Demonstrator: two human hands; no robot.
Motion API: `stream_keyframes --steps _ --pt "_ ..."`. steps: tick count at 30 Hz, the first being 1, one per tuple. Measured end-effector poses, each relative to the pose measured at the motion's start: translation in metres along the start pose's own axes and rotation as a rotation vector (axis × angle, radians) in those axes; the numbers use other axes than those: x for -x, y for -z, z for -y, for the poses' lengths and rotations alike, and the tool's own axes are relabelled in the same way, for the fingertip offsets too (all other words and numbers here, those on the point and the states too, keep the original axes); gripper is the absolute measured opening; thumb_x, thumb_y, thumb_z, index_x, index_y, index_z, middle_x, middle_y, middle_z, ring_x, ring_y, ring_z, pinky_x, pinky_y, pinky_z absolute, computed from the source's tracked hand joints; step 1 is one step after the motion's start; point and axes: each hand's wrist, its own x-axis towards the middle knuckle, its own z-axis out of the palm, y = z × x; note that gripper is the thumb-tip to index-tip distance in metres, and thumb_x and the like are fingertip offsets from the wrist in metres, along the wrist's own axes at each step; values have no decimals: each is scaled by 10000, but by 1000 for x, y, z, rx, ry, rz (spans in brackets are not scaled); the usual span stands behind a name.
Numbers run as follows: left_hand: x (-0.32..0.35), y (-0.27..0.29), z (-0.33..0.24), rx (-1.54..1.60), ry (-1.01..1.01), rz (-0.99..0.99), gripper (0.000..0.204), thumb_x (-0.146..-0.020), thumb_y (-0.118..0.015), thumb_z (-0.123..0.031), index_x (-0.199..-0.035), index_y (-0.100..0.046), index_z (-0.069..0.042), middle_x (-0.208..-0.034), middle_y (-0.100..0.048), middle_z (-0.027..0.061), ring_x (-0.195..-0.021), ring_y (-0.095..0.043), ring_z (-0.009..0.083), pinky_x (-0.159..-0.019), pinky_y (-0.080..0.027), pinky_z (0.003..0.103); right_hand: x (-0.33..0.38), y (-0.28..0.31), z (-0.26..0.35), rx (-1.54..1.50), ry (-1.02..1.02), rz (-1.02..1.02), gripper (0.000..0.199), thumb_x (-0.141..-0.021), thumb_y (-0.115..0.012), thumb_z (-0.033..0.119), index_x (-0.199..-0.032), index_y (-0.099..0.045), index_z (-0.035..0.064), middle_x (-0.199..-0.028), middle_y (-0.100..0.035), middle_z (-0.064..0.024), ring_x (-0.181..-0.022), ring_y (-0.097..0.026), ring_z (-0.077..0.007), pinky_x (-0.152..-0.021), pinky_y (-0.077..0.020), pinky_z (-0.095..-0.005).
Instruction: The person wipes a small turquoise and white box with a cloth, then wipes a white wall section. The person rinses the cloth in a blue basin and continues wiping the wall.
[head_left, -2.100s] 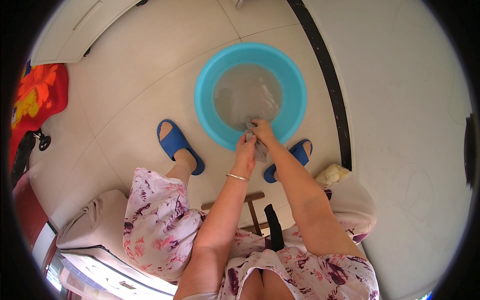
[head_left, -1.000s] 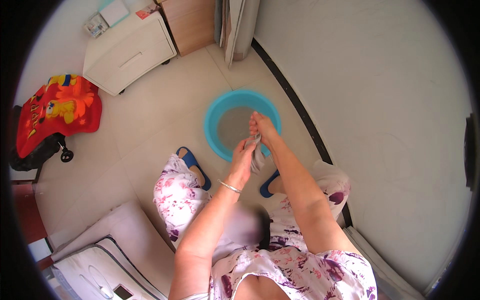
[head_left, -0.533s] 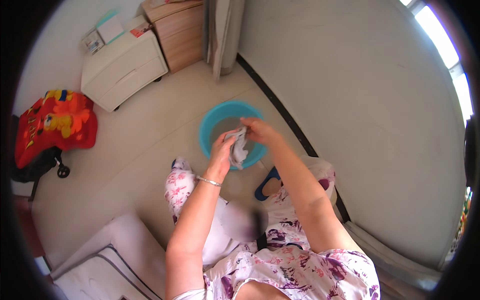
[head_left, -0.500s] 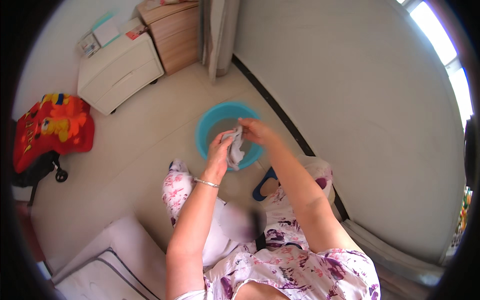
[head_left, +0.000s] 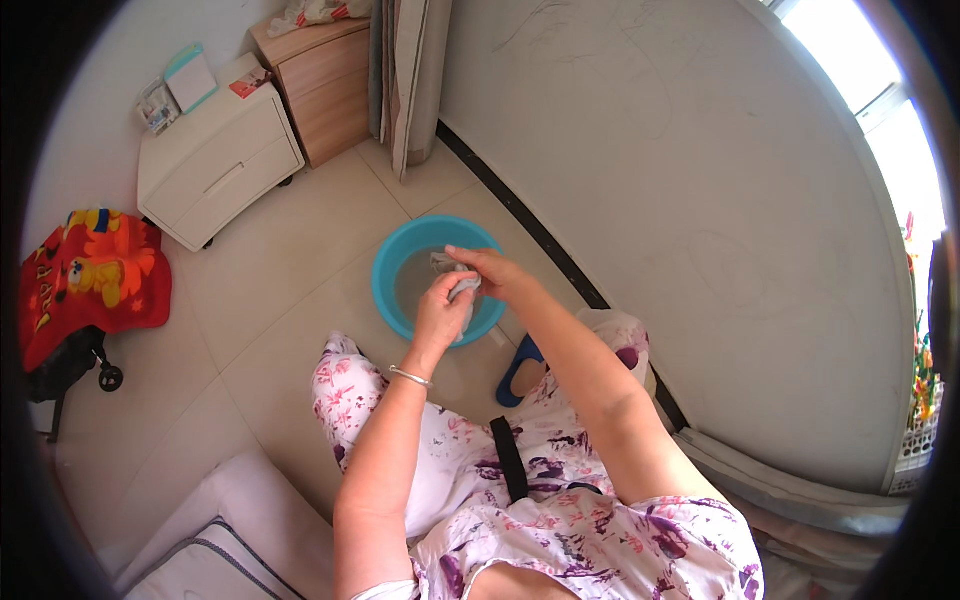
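Note:
A bright blue plastic basin sits on the floor in front of me, with cloudy greyish water in its bottom. Over it, a small wet pale grey cloth is bunched between my hands. My left hand, with a silver bangle at the wrist, is closed around one part of the cloth. From the right, my right hand presses against it, its fingers closed on the upper part. Some of the cloth hangs below my left fingers; part is hidden behind both hands.
A blue slipper is by my right leg. At the back left stand a white drawer unit and a wooden cabinet. A red printed cover lies at far left, a cushioned seat at lower left, and a pale wall panel rises at right.
My hands have come closer together and bunched the cloth, which hung longer before. My view has shifted a little, so the basin appears farther left.

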Motion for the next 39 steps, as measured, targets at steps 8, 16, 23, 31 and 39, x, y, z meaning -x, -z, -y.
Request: stream_keyframes --steps 8,16,23,31,39 --pt "13 -10 -34 -34 -66 181 315 -841 -587 -62 -1154 -618 -73 -1263 -536 109 -1075 -566 191 -890 -453 290 39 25 18 -201 372 137 303 -970 -439 177 -1134 -525 -63 -1034 -634 -150 -900 -637 -232 -793 -531 -360" --pt "14 -1 -37 304 232 148 382 -902 -595 -194 -1258 -545 -64 -1280 -543 68 -1135 -530 169 -881 -470 313 179 88 82 -473 718 -35 298 -976 -458 228 -1138 -501 -19 -1011 -621 -116 -832 -598 -164 -699 -515 -318" --pt "16 3 -18 208 277 173 337 -925 -564 -224 -1224 -545 -70 -1201 -571 75 -1003 -579 155 -755 -483 272 325 190 78 -250 978 -571 238 -899 -621 216 -1023 -603 14 -901 -624 -26 -771 -577 -124 -682 -480 -266" --pt "12 1 -21 92 334 137 306 -931 -555 -231 -1187 -564 -64 -1107 -614 80 -913 -602 141 -699 -481 250 433 251 106 527 1048 -1507 211 -828 -674 182 -872 -671 -25 -721 -599 -44 -689 -518 -87 -640 -427 -240" --pt "-13 41 -21 143 324 13 289 -935 -543 -223 -1176 -554 -65 -1057 -618 78 -880 -603 147 -683 -480 273 461 277 158 361 1313 -1465 189 -843 -664 121 -988 -655 0 -788 -593 6 -699 -498 -63 -607 -394 -213"
